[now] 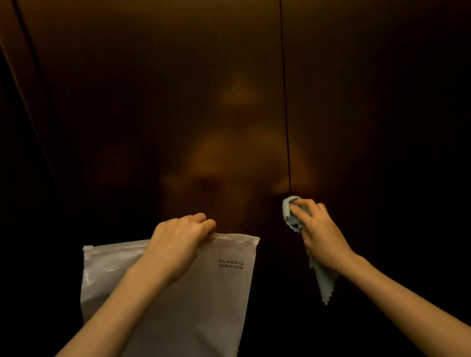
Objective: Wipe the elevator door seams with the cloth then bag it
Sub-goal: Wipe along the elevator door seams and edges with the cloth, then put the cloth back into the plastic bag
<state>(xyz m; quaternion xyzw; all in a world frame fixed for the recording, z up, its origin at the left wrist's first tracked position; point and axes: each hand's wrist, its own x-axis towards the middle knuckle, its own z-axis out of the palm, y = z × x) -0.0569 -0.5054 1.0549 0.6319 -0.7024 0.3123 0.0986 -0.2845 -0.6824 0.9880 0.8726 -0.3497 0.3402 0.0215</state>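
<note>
Dark bronze elevator doors fill the view, and their centre seam [285, 88] runs down as a thin black line. My right hand [317, 229] grips a pale grey-green cloth [289, 206] and presses its bunched top against the door right where the seam ends in view. The cloth's tail [326, 281] hangs below my wrist. My left hand [181, 241] holds a frosted white zip bag [210, 300] by its top edge, left of the seam; the bag hangs flat and is printed "FASHION".
A second vertical seam or door-frame edge [25, 82] runs along the far left. The door surface is dim and shows a blurred reflection of a person [235, 155] above my hands. The lower part of the doors is nearly black.
</note>
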